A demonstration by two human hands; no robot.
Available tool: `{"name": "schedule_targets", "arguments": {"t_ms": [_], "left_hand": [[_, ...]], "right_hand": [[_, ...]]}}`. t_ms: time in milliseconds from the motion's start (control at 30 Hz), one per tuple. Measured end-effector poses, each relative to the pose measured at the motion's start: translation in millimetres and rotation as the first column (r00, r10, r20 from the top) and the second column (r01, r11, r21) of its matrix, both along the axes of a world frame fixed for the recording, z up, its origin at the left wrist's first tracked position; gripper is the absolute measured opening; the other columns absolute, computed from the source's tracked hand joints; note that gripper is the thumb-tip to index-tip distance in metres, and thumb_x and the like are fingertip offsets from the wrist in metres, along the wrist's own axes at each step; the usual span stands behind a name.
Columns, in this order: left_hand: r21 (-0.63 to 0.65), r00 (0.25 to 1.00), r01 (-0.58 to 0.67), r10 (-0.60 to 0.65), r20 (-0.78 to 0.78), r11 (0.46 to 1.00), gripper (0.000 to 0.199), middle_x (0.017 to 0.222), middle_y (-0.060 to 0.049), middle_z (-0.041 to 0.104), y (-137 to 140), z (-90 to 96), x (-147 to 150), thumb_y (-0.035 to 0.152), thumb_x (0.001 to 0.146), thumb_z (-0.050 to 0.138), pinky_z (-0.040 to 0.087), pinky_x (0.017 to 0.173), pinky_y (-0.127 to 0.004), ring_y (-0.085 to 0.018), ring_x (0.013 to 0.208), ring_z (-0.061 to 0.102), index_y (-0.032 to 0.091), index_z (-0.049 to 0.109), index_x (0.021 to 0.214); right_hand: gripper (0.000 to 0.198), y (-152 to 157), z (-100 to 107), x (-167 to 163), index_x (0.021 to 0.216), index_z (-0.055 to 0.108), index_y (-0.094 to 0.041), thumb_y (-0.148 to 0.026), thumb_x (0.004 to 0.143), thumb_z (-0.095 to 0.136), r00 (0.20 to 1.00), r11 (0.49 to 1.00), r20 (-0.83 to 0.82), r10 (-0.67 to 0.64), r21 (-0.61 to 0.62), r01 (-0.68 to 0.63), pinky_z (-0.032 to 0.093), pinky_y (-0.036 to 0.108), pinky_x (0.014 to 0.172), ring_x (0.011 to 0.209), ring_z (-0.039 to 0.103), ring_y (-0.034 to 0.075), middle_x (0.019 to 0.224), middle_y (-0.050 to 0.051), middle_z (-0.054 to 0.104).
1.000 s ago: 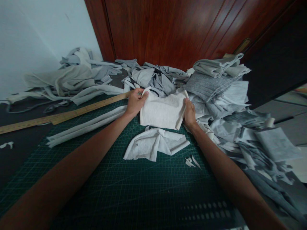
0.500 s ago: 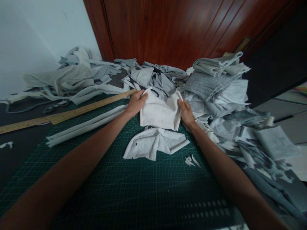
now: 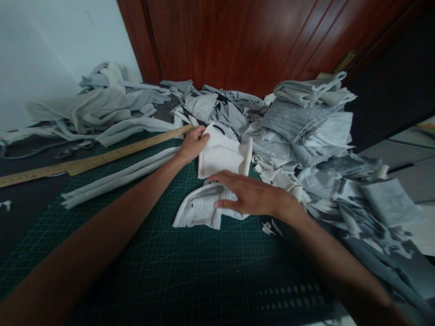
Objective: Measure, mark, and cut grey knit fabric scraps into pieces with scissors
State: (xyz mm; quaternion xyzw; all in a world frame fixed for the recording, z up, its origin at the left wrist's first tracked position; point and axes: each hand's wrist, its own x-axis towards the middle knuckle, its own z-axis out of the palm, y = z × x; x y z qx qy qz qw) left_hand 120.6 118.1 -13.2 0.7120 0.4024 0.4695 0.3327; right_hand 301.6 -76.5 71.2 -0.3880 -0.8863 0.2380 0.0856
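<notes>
My left hand [image 3: 194,144] pinches the upper left corner of a white piece of cloth [image 3: 222,155], which hangs or lies just beyond a second piece. That second light grey cloth piece [image 3: 202,207] lies crumpled on the green cutting mat [image 3: 204,267], with a small dark mark on its left part. Over its right half reaches my right hand [image 3: 243,192], thumb and fingers spread apart with nothing gripped. Whether the fingertips touch either cloth I cannot tell. Dark scissors [image 3: 218,130] lie partly hidden behind the white cloth.
Long wooden rulers [image 3: 129,151] and a folded grey strip [image 3: 118,177] lie to the left. Heaped fabric [image 3: 84,106] stands at the back left, and stacked grey cloth [image 3: 288,120] with loose scraps fills the right. Small white clippings [image 3: 268,227] sit on the mat. A wooden door [image 3: 210,45] is behind.
My right hand has let go of the white cloth's right edge and moved left and toward me, over the light grey piece. My left hand keeps its hold.
</notes>
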Motion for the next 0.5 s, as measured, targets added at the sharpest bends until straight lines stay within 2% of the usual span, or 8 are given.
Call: {"name": "schedule_targets", "arguments": {"t_ms": [67, 133, 233, 300, 333, 400, 467, 500], "left_hand": [[0.003, 1.000, 0.003, -0.003, -0.005, 1.000, 0.006, 0.075, 0.000, 0.058, 0.0, 0.5, -0.5, 0.024, 0.090, 0.056, 0.042, 0.068, -0.030, -0.018, 0.074, 0.053, 0.022, 0.059, 0.085], [0.006, 1.000, 0.009, -0.009, -0.008, 1.000, 0.006, 0.075, 0.000, 0.059, -0.3, 1.1, -0.8, 0.023, 0.089, 0.056, 0.042, 0.068, -0.030, -0.018, 0.074, 0.053, 0.022, 0.059, 0.084], [0.007, 1.000, 0.021, -0.021, -0.014, 1.000, 0.006, 0.076, 0.000, 0.059, -1.1, 2.0, -1.0, 0.023, 0.090, 0.056, 0.043, 0.069, -0.030, -0.018, 0.073, 0.054, 0.021, 0.060, 0.085], [0.006, 0.999, 0.029, -0.029, -0.020, 1.000, 0.007, 0.076, 0.000, 0.061, -1.5, 2.3, -1.0, 0.023, 0.090, 0.056, 0.043, 0.069, -0.030, -0.018, 0.073, 0.055, 0.021, 0.061, 0.086], [0.005, 0.999, 0.032, -0.032, -0.023, 0.999, 0.008, 0.077, 0.000, 0.062, -1.7, 2.4, -0.9, 0.023, 0.090, 0.056, 0.043, 0.069, -0.030, -0.018, 0.073, 0.055, 0.020, 0.062, 0.086], [0.004, 0.999, 0.040, -0.040, -0.030, 0.999, 0.008, 0.077, 0.000, 0.063, -2.1, 2.5, -0.8, 0.024, 0.090, 0.056, 0.043, 0.068, -0.029, -0.018, 0.074, 0.056, 0.020, 0.063, 0.086], [0.006, 0.998, 0.042, -0.042, -0.038, 0.999, 0.009, 0.076, 0.000, 0.063, -3.0, 3.1, -0.7, 0.024, 0.091, 0.056, 0.042, 0.068, -0.029, -0.018, 0.074, 0.056, 0.020, 0.063, 0.085], [0.008, 0.998, 0.041, -0.041, -0.043, 0.999, 0.010, 0.075, 0.000, 0.062, -3.8, 3.6, -0.8, 0.024, 0.091, 0.057, 0.042, 0.068, -0.030, -0.018, 0.073, 0.056, 0.020, 0.064, 0.085]], "right_hand": [[0.067, -15.8, 3.0, -14.4, 0.153, 0.053, -0.019, -0.045, 0.095, 0.075, 0.995, 0.995, 0.085, 0.043, -0.089, -0.035, 0.053, 0.047, 0.112, 0.131, 0.064, 0.031, 0.150, 0.017, 0.058], [0.064, -23.5, 2.1, -22.8, 0.150, 0.056, -0.018, -0.037, 0.093, 0.079, 0.988, 0.993, 0.150, 0.025, -0.121, -0.007, 0.056, 0.045, 0.105, 0.124, 0.068, 0.031, 0.144, 0.018, 0.063], [0.039, -21.3, 6.1, -19.7, 0.134, 0.066, -0.018, -0.026, 0.096, 0.072, 0.976, 0.985, 0.214, 0.050, -0.174, -0.012, 0.057, 0.039, 0.099, 0.113, 0.072, 0.027, 0.126, 0.013, 0.074], [0.020, -12.2, 16.9, -4.5, 0.117, 0.073, -0.018, -0.023, 0.098, 0.067, 0.968, 0.986, 0.249, 0.023, -0.168, 0.020, 0.057, 0.038, 0.091, 0.101, 0.074, 0.026, 0.110, 0.010, 0.078], [0.015, -6.0, 24.7, 7.7, 0.110, 0.075, -0.018, -0.022, 0.098, 0.067, 0.972, 0.987, 0.236, -0.015, -0.150, 0.052, 0.056, 0.039, 0.086, 0.094, 0.074, 0.025, 0.102, 0.009, 0.078], [0.014, 7.5, 43.5, 41.1, 0.105, 0.074, -0.020, -0.029, 0.100, 0.065, 0.988, 0.976, 0.099, -0.120, -0.168, 0.136, 0.054, 0.036, 0.074, 0.075, 0.070, 0.020, 0.088, 0.004, 0.076], [0.030, 17.8, 64.3, 83.3, 0.105, 0.074, -0.018, -0.043, 0.105, 0.057, 0.931, 0.902, -0.042, -0.363, -0.266, 0.340, 0.048, 0.035, 0.058, 0.050, 0.057, 0.014, 0.065, 0.000, 0.067], [0.035, 20.0, 74.9, 105.6, 0.098, 0.073, -0.017, -0.048, 0.104, 0.056, 0.859, 0.852, -0.134, -0.495, -0.270, 0.449, 0.043, 0.035, 0.053, 0.044, 0.052, 0.013, 0.058, -0.001, 0.062]]}}
